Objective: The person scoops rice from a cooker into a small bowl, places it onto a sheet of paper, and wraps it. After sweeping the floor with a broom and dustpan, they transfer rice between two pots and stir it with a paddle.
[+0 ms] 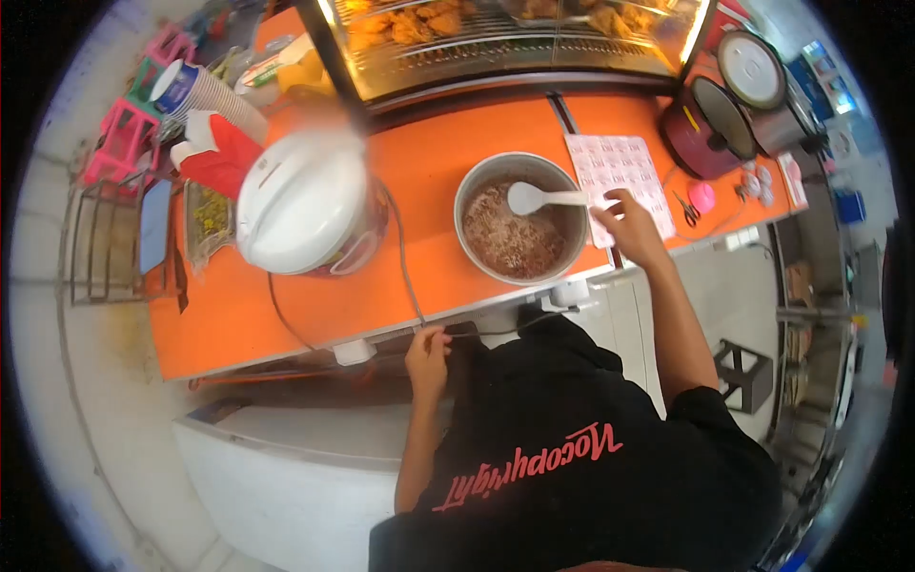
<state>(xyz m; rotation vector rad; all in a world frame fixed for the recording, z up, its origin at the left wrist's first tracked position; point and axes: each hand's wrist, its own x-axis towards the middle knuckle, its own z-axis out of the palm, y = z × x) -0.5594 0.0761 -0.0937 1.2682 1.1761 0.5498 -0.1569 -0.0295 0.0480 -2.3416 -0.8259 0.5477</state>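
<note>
A metal pot (522,219) of reddish-brown grains stands on the orange counter. Over its grains lies the bowl of a white paddle (548,198), whose handle crosses the right rim. My right hand (627,227) pinches the handle's outer end. At the counter's front edge, the fingers of my left hand (429,355) are closed round a thin grey cable (405,262), which runs up beside a large cooker. The cooker's white lid (303,202) is down, and a haze blurs its upper part.
A lit glass case (515,57) with fried food stands behind the pot. Right of the pot are a printed sheet (620,167), scissors (685,208), a pink object (701,196) and a dark red open cooker (691,138). Stacked cups (214,100) stand at the left. A stool (745,375) is on the floor.
</note>
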